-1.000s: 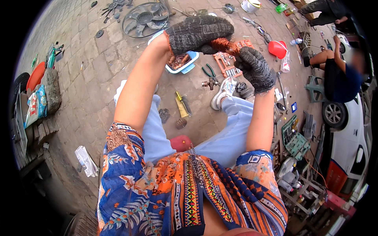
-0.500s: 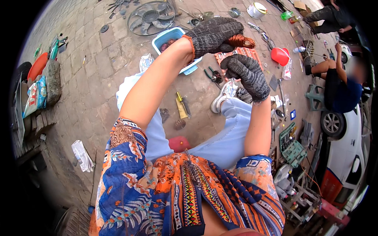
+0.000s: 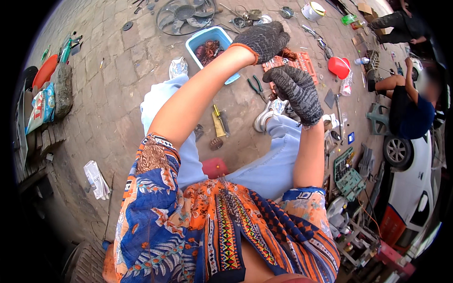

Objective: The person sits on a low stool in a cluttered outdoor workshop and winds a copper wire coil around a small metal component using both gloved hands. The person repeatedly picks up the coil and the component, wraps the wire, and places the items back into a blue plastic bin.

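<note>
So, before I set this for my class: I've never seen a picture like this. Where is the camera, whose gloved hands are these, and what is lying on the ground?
The camera sits on the person's head and looks down through a very wide lens, so straight lines bend near the rim. The two arms rising from the bottom are the wearer's own. The left hand and right hand wear dark knitted gloves and are raised close together around something reddish-brown, mostly hidden. On the paved ground lie a light blue tub of coppery scrap, green-handled pliers, a metal fan and a red bowl. Another person sits at the right.
</note>
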`<state>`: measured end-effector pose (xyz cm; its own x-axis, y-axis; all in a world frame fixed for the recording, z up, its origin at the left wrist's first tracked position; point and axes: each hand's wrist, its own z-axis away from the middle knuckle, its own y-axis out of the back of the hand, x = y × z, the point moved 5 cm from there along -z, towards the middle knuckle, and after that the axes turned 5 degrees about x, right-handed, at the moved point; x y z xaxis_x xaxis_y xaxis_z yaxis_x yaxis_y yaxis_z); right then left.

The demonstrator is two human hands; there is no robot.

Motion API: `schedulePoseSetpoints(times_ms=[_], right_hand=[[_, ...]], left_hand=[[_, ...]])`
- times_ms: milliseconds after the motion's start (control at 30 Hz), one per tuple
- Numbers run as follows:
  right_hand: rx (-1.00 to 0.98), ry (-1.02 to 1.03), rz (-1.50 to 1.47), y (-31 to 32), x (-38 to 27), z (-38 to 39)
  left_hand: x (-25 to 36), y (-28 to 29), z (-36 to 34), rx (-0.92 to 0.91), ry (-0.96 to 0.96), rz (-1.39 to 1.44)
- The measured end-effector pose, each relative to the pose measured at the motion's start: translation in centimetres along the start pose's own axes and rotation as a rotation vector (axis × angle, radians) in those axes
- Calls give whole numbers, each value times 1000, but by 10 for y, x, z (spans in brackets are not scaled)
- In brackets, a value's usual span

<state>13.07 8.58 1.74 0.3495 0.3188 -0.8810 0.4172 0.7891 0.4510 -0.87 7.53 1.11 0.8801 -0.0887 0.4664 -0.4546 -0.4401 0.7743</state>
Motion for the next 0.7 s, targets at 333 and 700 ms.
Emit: schedulePoseSetpoints(times_ms=[333,700], right_hand=[[71,-37,-1015,52,58,-19],[-37,-213,-364,1,30,-13]], left_hand=[[13,12,8,-311,-436,372],[-3,4,-8,482,-280,162]])
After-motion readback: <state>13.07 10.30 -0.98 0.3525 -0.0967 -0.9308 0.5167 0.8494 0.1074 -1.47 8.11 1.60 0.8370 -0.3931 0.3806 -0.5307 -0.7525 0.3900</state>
